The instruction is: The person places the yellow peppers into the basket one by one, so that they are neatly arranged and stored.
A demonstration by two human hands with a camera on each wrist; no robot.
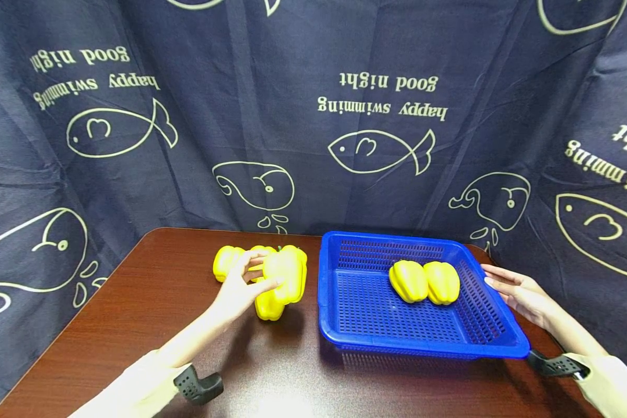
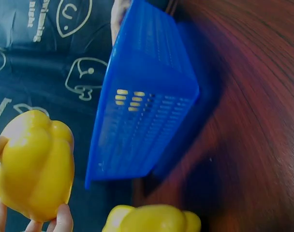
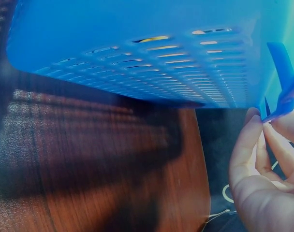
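Note:
A yellow bell pepper (image 1: pixel 288 274) (image 2: pixel 38 164) is gripped between the thumb and fingers of my left hand (image 1: pixel 237 290), raised left of the blue basket (image 1: pixel 397 343). Other yellow peppers are below and behind that hand: one at the left (image 1: pixel 226 262), one lower down (image 1: pixel 269 306), and one partly hidden behind the fingers. Two peppers (image 1: pixel 409 281) (image 1: pixel 442 283) lie side by side inside the basket. At the basket's right side, my right hand (image 1: pixel 525 299) (image 3: pixel 268 169) pinches the rim between thumb and fingers.
A brown wooden table (image 1: pixel 136 313) carries the basket and the loose peppers. Behind it hangs a dark blue curtain (image 1: pixel 292 116) printed with fish and lettering. Black bands (image 1: pixel 198 388) are worn at both wrists.

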